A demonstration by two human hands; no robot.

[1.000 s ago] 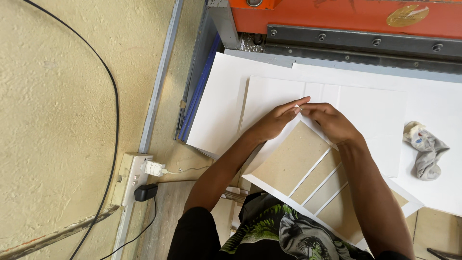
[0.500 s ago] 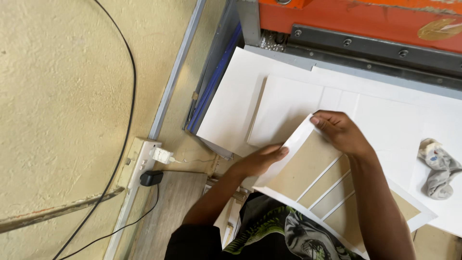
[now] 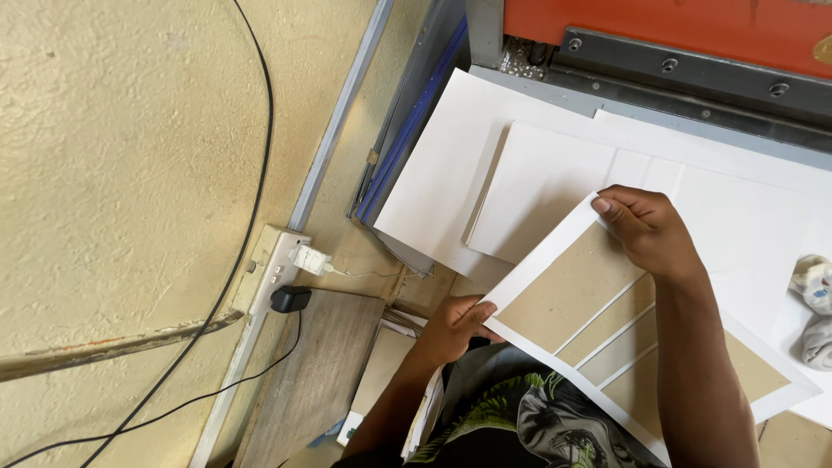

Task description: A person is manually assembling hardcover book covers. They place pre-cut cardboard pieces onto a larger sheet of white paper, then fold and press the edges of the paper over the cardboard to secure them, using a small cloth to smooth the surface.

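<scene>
I hold a white sheet [image 3: 530,271] with brown cardboard panels [image 3: 568,299] glued on it, tilted over my lap. My left hand [image 3: 455,328] pinches its near left corner. My right hand [image 3: 646,227] grips its far top corner, fingers curled over the edge. Under it lies a stack of white paper sheets [image 3: 537,186] on a larger white sheet [image 3: 438,186] on the table.
An orange and grey machine [image 3: 693,43] runs along the far edge of the table. A crumpled grey cloth [image 3: 815,308] lies at the right. A wall socket strip [image 3: 273,269] with a white plug and a black plug, and black cables, sit at the left on the wall.
My left hand slid down from the top corner, beside my right hand, to the near left corner of the sheet. The view shifted right and closer.
</scene>
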